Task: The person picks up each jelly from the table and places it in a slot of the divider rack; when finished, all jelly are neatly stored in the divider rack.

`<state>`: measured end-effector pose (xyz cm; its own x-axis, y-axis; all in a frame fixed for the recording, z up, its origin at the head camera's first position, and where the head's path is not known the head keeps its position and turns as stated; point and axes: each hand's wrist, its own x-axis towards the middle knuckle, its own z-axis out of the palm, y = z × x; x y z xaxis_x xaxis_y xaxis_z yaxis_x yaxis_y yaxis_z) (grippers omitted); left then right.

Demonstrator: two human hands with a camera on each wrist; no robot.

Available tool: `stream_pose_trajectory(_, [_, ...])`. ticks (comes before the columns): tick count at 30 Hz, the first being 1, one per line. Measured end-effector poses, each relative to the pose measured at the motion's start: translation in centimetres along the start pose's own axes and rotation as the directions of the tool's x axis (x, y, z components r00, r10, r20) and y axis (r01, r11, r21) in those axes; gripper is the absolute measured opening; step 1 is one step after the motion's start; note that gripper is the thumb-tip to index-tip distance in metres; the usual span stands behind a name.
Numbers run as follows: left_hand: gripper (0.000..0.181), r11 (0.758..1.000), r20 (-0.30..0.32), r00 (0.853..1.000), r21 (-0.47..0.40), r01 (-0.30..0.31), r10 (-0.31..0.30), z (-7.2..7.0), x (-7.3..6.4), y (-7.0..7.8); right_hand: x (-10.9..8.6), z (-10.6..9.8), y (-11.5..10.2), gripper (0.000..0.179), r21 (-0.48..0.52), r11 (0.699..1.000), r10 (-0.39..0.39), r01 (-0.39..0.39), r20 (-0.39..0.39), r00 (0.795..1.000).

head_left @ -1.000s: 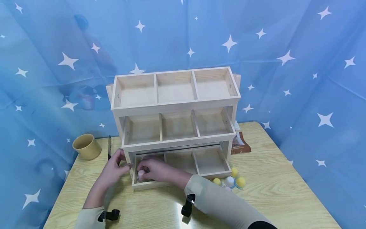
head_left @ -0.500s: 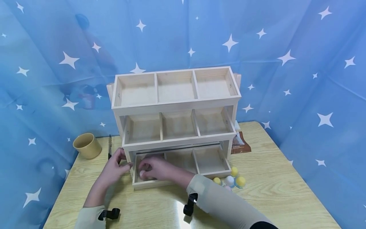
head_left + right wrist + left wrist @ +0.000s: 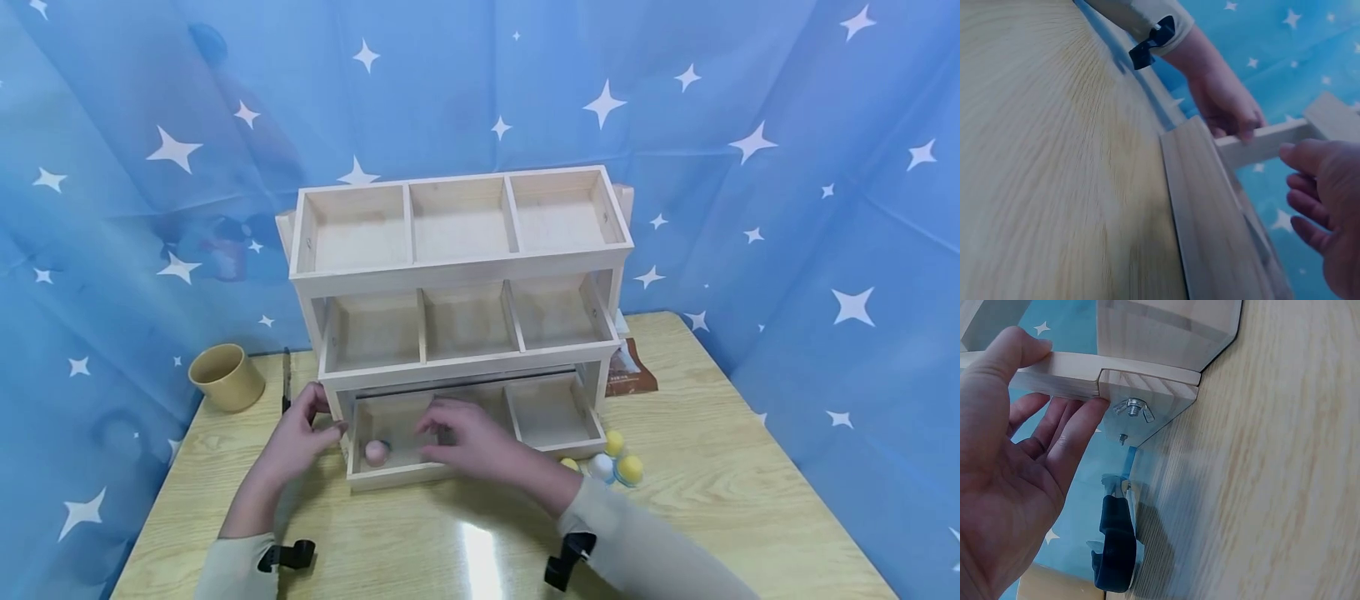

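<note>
A pale wooden three-tier rack (image 3: 461, 271) with divided trays stands on the table. My left hand (image 3: 292, 442) grips its left upright. In the left wrist view the thumb lies over that wooden bar (image 3: 1060, 365), with fingers underneath, close to a wing nut (image 3: 1133, 409). A small pink ball (image 3: 377, 453) rests in the left compartment of the bottom tray. To its right, my right hand (image 3: 476, 442) hovers over the tray, fingers loosely bent and holding nothing. Outside the tray's right end sit several small balls, yellow (image 3: 629, 470) and white (image 3: 602, 467), with bluish bases.
A tan mug (image 3: 227, 383) stands at the table's left back. Beside it lies a thin tool with a black handle (image 3: 1116, 550). A brown packet (image 3: 633, 375) pokes out behind the rack's right side. Blue star-printed cloth (image 3: 480, 92) hangs behind everything.
My right hand has let go of the pink ball in the bottom left compartment and moved right, away from it. The left hand has kept its grip on the upright.
</note>
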<state>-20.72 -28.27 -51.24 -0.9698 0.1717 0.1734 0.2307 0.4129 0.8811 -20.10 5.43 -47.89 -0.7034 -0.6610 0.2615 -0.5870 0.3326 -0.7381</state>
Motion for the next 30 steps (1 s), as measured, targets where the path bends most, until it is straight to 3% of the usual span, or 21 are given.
stream_pose_trajectory(4, [0.035, 1.0, 0.002, 1.0, 0.001, -0.009, 0.009, 0.1, 0.1, -0.2, -3.3, -2.3, 0.7, 0.028, 0.0, 1.0, 0.002, -0.002, -0.044, 0.999])
stream_pose_trajectory(11, [0.034, 1.0, 0.007, 1.0, -0.003, -0.009, 0.009, 0.1, 0.2, -0.6, -8.6, -5.8, 1.6, 0.025, -0.018, 0.991, 0.132, -0.134, -0.092, 0.987])
stream_pose_trajectory(14, [0.033, 1.0, 0.008, 1.0, 0.005, -0.006, 0.006, 0.1, 0.2, -0.6, -10.4, -6.9, 2.1, 0.022, -0.024, 0.99, 0.136, -0.141, -0.136, 0.981])
stream_pose_trajectory(23, [0.034, 1.0, 0.003, 1.0, 0.003, 0.011, -0.011, -0.5, -0.1, -0.8, -14.4, -8.4, 3.6, 0.018, -0.041, 0.987, 0.141, -0.153, -0.217, 0.966])
stream_pose_trajectory(30, [0.036, 1.0, 0.005, 1.0, -0.004, 0.001, -0.001, -0.2, 0.2, -0.6, -17.8, -9.0, 4.0, 0.027, -0.114, 0.981, 0.122, -0.159, -0.279, 0.953])
